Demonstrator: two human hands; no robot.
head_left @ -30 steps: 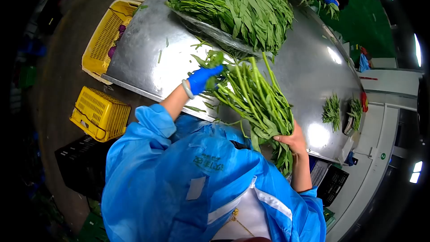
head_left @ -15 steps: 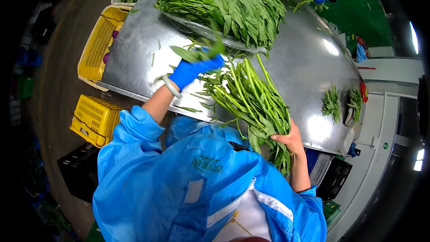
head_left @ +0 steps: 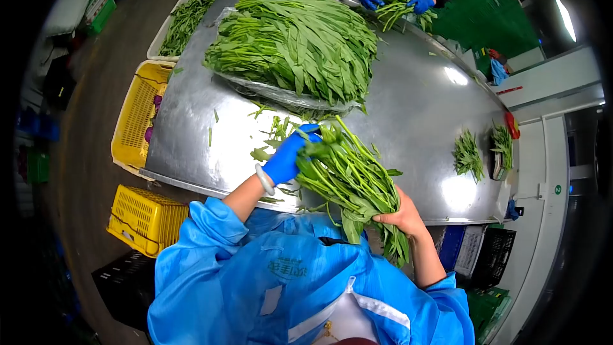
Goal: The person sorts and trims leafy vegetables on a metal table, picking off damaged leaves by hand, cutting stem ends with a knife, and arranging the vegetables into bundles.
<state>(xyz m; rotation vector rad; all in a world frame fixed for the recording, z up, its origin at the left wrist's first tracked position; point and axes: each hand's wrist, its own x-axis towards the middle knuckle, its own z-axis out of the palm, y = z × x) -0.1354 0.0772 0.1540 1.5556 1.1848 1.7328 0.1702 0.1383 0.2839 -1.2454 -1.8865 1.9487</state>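
Note:
A bunch of long-stemmed leafy greens [head_left: 354, 176] is held at a slant in front of my body, over the near edge of the metal table [head_left: 421, 134]. My right hand [head_left: 401, 214], bare, is closed round its leafy lower end, thumb across the leaves. At the upper end, my left hand [head_left: 287, 158], in a blue glove, is closed against the stems and leaves; its fingertips are partly hidden. Loose leaf scraps [head_left: 278, 131] lie beside the left hand. Beyond them, a large pile of the same greens [head_left: 297, 48] rests on clear plastic film [head_left: 281, 91].
Across the table a co-worker's gloved hands [head_left: 421, 4] hold greens. Two small bunches [head_left: 469, 155] lie at the right. Along the left edge stand a white crate [head_left: 156, 43] of greens and a yellow basket [head_left: 121, 134]; another yellow crate [head_left: 137, 220] is nearer me.
My left hand has come from above the loose leaves to the bunch's upper end; the leaves it was moving are no longer distinct. My right hand keeps its grip. The view has shifted.

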